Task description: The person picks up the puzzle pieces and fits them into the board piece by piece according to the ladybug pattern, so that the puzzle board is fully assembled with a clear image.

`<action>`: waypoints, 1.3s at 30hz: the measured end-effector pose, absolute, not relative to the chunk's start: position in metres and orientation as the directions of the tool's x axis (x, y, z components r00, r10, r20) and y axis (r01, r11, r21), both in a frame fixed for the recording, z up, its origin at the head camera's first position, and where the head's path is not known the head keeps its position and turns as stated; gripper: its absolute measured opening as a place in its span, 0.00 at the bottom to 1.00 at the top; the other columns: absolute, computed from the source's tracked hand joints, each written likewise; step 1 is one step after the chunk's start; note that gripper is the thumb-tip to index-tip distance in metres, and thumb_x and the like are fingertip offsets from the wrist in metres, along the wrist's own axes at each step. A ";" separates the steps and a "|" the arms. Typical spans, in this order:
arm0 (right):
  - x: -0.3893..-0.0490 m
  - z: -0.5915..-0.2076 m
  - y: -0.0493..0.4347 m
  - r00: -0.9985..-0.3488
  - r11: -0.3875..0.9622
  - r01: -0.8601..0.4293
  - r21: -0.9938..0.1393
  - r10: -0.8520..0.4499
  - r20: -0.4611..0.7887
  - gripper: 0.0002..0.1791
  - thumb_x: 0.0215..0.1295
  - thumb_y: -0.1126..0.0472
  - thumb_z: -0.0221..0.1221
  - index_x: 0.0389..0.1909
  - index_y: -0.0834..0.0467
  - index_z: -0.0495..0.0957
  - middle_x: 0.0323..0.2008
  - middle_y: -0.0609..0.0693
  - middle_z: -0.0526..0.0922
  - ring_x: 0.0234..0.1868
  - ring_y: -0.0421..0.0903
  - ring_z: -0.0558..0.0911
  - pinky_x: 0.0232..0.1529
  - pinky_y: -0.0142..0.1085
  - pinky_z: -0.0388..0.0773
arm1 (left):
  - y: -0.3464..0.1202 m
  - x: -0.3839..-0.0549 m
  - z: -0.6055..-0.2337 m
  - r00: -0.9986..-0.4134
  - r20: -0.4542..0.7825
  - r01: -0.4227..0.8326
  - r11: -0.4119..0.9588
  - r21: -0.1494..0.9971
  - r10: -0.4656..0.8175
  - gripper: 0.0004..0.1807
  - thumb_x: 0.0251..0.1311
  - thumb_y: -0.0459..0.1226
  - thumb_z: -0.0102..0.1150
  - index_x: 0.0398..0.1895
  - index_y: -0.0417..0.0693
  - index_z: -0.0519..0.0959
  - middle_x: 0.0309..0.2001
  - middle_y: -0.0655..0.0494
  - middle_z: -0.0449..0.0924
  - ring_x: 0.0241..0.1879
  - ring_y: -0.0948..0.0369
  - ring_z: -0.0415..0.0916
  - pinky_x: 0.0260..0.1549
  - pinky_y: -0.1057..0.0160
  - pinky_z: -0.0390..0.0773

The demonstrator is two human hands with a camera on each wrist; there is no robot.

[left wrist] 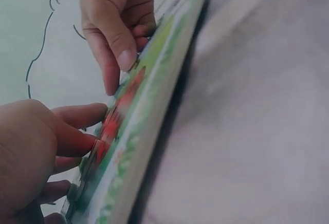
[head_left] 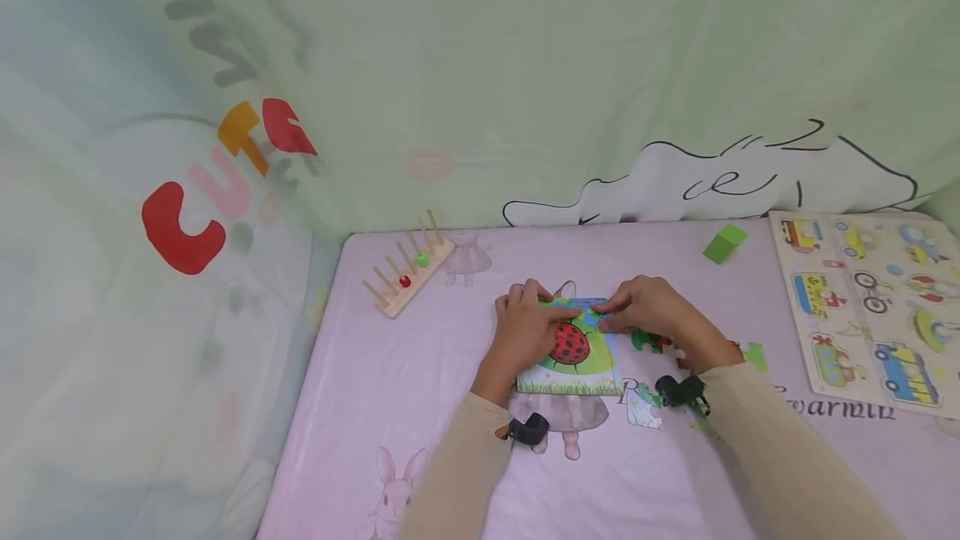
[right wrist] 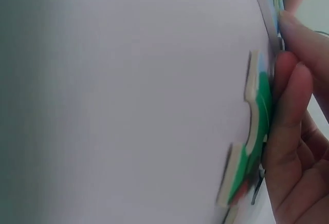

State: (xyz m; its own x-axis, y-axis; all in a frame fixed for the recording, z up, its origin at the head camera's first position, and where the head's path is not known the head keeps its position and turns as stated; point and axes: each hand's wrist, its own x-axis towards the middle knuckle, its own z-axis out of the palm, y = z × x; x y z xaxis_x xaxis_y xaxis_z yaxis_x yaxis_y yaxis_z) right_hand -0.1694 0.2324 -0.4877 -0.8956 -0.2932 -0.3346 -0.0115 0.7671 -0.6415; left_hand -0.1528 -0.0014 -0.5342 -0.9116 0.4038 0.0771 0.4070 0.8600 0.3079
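A square jigsaw puzzle [head_left: 600, 365] with a red ladybug on a green leaf lies on the pale table, a grassy strip along its near edge. My left hand [head_left: 521, 327] holds it at the far left side, thumb across the picture above the ladybug and the other fingers bent at the edge. At the far right corner, my right hand [head_left: 648, 307] pinches a blue and green puzzle piece with thumb and index finger. That piece is mostly hidden by the fingertips. Beneath the right hand, loose green pieces [right wrist: 262, 106] lie just right of the puzzle.
A white puzzle piece [head_left: 642, 408] sits near the right wrist. Behind to the left stands a wooden peg rack [head_left: 416, 283] with a red and a green bead. A green block [head_left: 724, 243] and a vehicle picture board [head_left: 855, 340] are on the right.
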 end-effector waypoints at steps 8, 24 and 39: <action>-0.170 -0.493 0.237 -0.887 0.749 -0.021 -0.662 -0.319 -0.333 0.20 0.58 0.52 0.74 0.51 0.53 0.88 0.37 0.48 0.86 0.36 0.45 0.76 0.33 0.36 0.74 | -0.002 -0.164 -0.532 -0.910 0.018 0.388 0.836 0.388 0.414 0.16 0.73 0.48 0.55 0.51 0.90 0.82 0.51 0.64 0.69 0.46 0.61 0.60 0.52 0.52 0.59; -0.171 -0.495 0.238 -0.891 0.747 -0.009 -0.665 -0.307 -0.333 0.20 0.59 0.50 0.73 0.50 0.53 0.88 0.29 0.47 0.82 0.32 0.45 0.76 0.32 0.37 0.72 | 0.004 -0.170 -0.534 -0.924 0.014 0.353 0.840 0.412 0.381 0.15 0.60 0.67 0.61 0.49 0.87 0.84 0.50 0.67 0.71 0.46 0.61 0.61 0.50 0.51 0.59; -0.172 -0.496 0.233 -0.905 0.767 0.032 -0.641 -0.249 -0.343 0.18 0.56 0.49 0.75 0.45 0.53 0.90 0.33 0.45 0.88 0.33 0.43 0.78 0.33 0.35 0.73 | -0.003 -0.169 -0.533 -0.900 0.047 0.406 0.794 0.452 0.433 0.13 0.65 0.59 0.61 0.51 0.81 0.85 0.54 0.66 0.73 0.48 0.59 0.62 0.52 0.52 0.60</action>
